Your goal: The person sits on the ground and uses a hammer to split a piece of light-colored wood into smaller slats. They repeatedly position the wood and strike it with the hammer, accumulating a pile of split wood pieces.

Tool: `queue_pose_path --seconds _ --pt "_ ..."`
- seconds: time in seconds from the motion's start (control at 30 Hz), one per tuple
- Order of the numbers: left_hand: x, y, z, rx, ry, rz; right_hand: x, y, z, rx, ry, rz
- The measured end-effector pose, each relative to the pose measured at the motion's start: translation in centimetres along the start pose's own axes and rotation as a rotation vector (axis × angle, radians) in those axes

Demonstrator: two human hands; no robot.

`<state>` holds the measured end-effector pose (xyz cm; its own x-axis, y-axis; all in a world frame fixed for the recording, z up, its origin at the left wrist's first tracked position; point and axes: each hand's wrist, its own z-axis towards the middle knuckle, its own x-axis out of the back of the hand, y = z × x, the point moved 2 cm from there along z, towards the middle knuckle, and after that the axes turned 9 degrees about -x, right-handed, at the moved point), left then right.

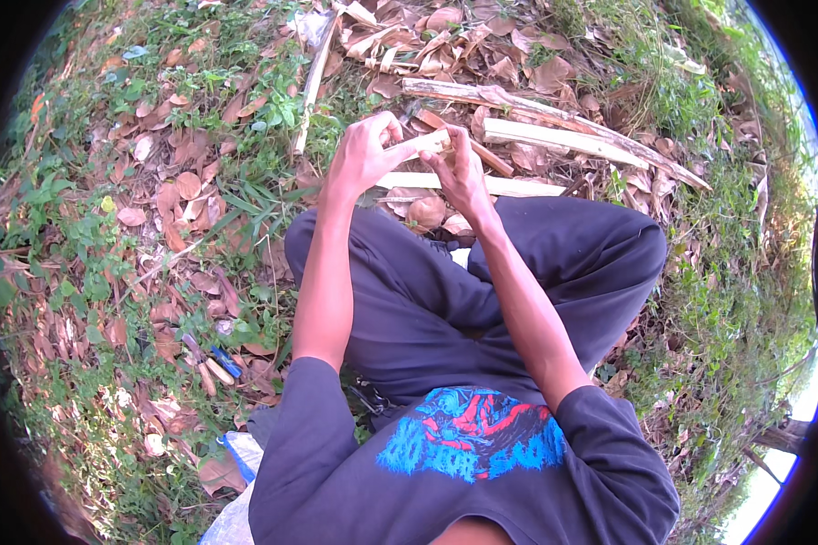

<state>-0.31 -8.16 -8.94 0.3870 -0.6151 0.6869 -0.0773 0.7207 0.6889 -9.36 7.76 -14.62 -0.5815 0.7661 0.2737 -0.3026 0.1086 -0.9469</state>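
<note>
In front of my crossed legs, my two hands meet over a short pale piece of wood (434, 142). My left hand (362, 156) has curled fingers, and its thumb side reaches to the piece's left end. My right hand (462, 169) pinches the other end between thumb and fingers. How the left fingertips grip it is partly hidden. Just beyond and below the hands lie a reddish-brown stick (482, 154) and a long pale wood strip (509, 186).
Split wood lengths (563, 143) and a long bark-edged stick (554, 113) lie ahead on dry leaves. Another strip (314, 91) lies ahead left. By my left side are a blue-handled tool (226, 361), wooden-handled tools (207, 368) and a white-and-blue sack (236, 518).
</note>
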Motion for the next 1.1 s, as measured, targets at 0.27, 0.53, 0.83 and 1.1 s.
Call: queue_pose_path --seconds 0.27,0.53,0.83,1.1 --pt "0.1 0.5 -0.1 -0.132 -0.024 -0.006 0.1 0.4 -0.4 0.027 0.011 -0.067" --pt "-0.3 0.3 0.5 -0.071 -0.096 -0.038 0.1 2.3 -0.1 -0.08 0.005 0.109" --pt "-1.1 0.2 1.4 -0.108 -0.061 0.081 -1.8 5.7 1.0 -0.175 0.11 0.135" --pt "-4.6 0.2 3.8 -0.223 -0.109 -0.055 1.9 4.4 0.7 -0.208 -0.034 0.322"
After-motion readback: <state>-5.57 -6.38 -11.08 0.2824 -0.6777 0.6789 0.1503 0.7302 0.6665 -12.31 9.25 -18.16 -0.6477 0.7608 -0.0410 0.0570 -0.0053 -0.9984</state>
